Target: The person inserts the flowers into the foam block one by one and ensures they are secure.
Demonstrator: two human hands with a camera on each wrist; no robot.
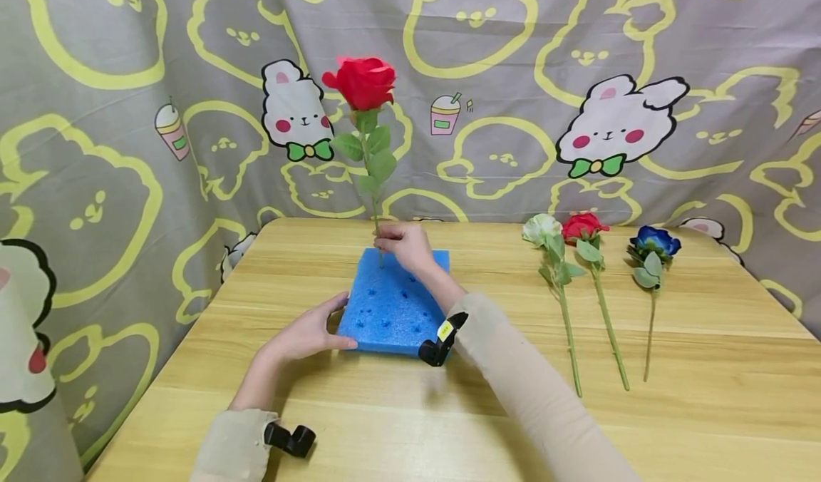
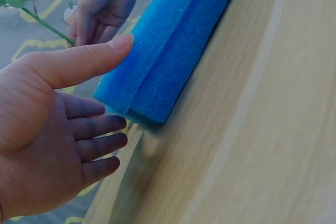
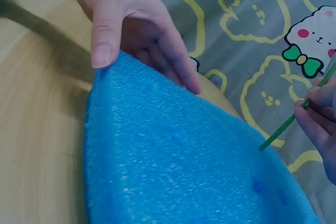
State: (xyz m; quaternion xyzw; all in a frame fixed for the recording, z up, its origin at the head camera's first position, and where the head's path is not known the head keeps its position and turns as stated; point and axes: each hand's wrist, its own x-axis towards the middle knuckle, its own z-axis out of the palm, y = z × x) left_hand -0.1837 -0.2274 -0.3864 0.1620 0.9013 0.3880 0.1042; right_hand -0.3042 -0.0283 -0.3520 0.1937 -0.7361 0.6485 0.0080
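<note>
A red artificial rose (image 1: 364, 86) stands upright over the far left part of a blue foam block (image 1: 391, 311). My right hand (image 1: 405, 245) pinches its green stem low down, and the stem's lower end meets the foam's top, as the right wrist view also shows at the stem (image 3: 283, 129). My left hand (image 1: 314, 329) is at the block's near left corner, its thumb (image 2: 100, 59) on the edge and its other fingers extended along the side. Several small holes dot the foam's top.
To the right on the wooden table (image 1: 487, 411) lie a pale green-white flower (image 1: 542, 231), another red rose (image 1: 584, 228) and a blue rose (image 1: 654, 243), stems toward me. A patterned curtain (image 1: 487, 47) hangs behind the table and along its left side.
</note>
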